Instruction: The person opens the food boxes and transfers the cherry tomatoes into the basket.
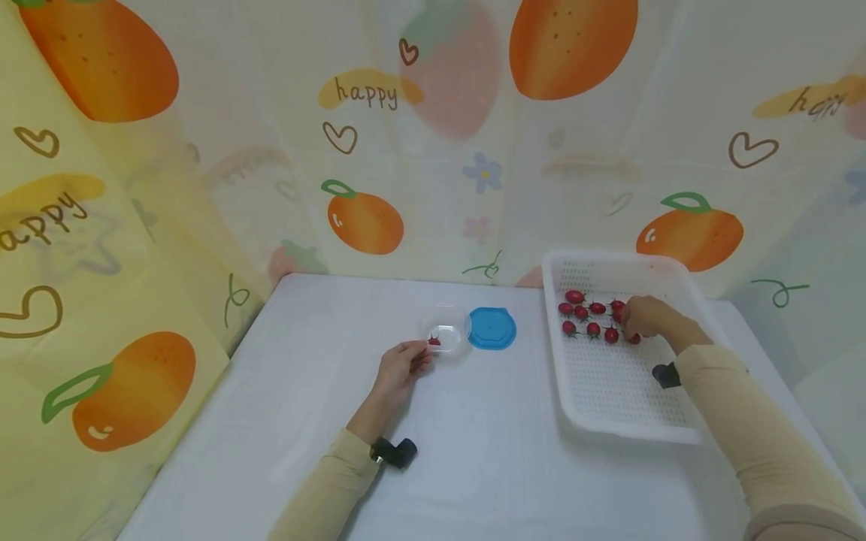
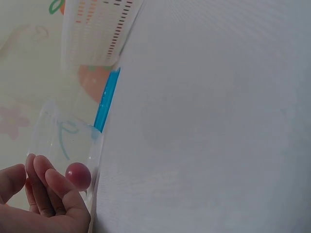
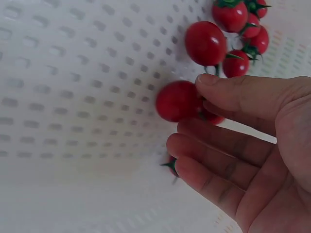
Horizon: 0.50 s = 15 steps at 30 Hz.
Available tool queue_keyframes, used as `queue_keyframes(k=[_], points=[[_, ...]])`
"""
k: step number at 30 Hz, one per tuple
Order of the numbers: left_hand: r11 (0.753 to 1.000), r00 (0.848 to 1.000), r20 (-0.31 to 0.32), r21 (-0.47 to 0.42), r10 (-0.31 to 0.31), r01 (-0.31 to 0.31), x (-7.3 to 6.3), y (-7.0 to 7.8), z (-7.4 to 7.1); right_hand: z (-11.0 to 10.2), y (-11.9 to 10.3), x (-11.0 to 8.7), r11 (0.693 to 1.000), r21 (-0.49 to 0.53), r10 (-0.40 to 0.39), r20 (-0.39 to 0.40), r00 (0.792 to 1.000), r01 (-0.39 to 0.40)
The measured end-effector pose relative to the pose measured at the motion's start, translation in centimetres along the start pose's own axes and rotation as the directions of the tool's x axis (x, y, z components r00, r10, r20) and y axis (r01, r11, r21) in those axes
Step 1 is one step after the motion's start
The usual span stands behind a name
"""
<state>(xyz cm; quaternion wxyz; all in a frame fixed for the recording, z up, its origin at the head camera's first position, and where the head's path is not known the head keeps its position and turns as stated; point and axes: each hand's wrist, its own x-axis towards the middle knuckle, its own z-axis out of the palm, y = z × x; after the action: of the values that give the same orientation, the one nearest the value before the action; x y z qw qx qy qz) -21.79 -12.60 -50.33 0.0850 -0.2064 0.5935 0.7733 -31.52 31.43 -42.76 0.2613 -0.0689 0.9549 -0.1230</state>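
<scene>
In the head view my left hand (image 1: 401,368) holds the left side of a clear plastic container (image 1: 455,344), thumb and fingers at its wall. One cherry tomato (image 2: 78,176) lies inside the container, partly hidden by the fingers in the left wrist view. A blue lid (image 1: 492,328) lies flat against the container's right side. Over the white basket (image 1: 564,391), my right hand (image 1: 646,317) pinches a red cherry tomato (image 3: 177,101) between thumb and forefinger. Close by, several more cherry tomatoes (image 1: 593,330) with green stems sit on the basket floor; the right hand covers some.
A white cloth (image 1: 473,451) covers the table. Behind and to the left hang curtains printed with fruit (image 1: 365,223). The basket's raised, perforated walls surround the tomatoes at the table's right side.
</scene>
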Motion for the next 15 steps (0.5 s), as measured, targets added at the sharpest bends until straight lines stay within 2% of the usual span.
queue_keyframes(k=[7,15], points=[[1.000,1.000,0.006,-0.012,0.001,-0.001,0.0,0.0,0.0,-2.7,-0.6,-1.2,0.997,-0.048,-0.061,-0.051,0.997,0.058],[1.000,1.000,0.012,-0.014,0.005,-0.005,0.1,-0.3,0.1,-5.1,-3.2,-1.6,0.993,-0.080,-0.098,-0.148,0.984,0.087]])
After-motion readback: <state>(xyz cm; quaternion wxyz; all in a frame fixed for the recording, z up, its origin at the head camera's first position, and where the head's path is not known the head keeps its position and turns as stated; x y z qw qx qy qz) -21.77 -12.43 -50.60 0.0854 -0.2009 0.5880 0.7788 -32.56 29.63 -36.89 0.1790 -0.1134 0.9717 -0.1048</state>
